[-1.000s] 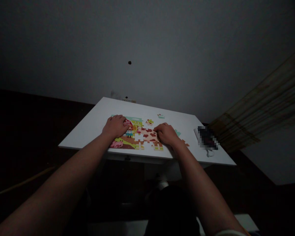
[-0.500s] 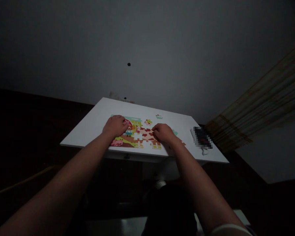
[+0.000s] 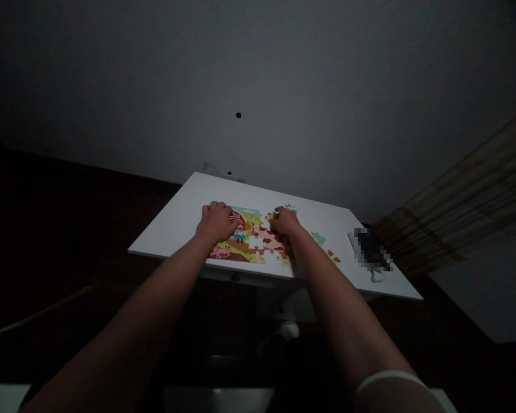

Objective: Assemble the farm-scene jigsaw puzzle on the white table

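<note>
A partly joined jigsaw puzzle [image 3: 241,251] lies near the front edge of the white table, with a farm picture of a red barn, a figure in blue, a pink pig and a brown-patched cow. My left hand [image 3: 217,223] rests on its upper left part, fingers spread and holding nothing. Beyond the cow's back, my right hand [image 3: 287,220] has its fingertips closed on a small yellow-green and pink puzzle piece [image 3: 270,217], partly hidden by the fingers. A gap shows in the puzzle left of the cow's body.
Another loose piece [image 3: 290,207] lies behind my right hand. To the right are a pale green piece [image 3: 319,238] and a brown piece [image 3: 333,256]. A dark, blurred-out object [image 3: 372,249] lies at the table's [image 3: 167,221] right end. A grey wall [image 3: 284,126] stands behind.
My right hand has moved away from the cow section, up to the loose yellow-green and pink piece, and closed on it. My left hand stays on the puzzle. The view has shifted slightly.
</note>
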Available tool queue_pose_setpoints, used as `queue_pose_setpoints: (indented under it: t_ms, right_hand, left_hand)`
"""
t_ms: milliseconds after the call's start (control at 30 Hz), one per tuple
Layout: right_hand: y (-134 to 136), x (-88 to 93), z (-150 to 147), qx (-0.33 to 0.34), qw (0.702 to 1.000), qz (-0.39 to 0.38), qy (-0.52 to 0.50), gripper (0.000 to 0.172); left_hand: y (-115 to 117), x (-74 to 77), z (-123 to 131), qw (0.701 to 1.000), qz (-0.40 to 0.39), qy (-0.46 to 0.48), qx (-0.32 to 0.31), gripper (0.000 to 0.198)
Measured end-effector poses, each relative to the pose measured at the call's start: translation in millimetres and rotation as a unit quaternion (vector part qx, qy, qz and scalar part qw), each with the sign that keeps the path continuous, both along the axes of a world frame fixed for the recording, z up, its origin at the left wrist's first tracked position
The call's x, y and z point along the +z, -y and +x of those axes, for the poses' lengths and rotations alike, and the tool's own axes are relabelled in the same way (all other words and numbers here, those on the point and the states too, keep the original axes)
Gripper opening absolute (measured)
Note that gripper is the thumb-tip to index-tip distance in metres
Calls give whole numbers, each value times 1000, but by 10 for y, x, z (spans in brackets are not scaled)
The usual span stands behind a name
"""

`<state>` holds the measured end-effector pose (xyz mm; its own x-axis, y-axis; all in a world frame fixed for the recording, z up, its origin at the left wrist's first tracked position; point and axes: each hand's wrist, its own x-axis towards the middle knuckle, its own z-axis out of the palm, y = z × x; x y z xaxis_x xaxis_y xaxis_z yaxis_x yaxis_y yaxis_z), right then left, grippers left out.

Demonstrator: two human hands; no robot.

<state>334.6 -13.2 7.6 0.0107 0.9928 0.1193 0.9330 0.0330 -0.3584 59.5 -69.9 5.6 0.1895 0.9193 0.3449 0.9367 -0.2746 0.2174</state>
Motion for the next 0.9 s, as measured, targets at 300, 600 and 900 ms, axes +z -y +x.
queue_pose_setpoints:
  t_ms: [300, 600, 900]
  right_hand:
    - [175, 320, -14, 126, 963, 52, -232, 53]
    - [868, 576, 200, 249, 942, -75, -214, 35]
    - [795, 210, -105, 257, 937, -87, -220, 47]
  left_hand:
    - [4, -18, 7, 1000, -11, 17, 6, 43]
    - [17, -22, 8, 1000, -8, 21, 5, 44]
    - [8, -38, 17, 1000, -10, 26, 13, 45]
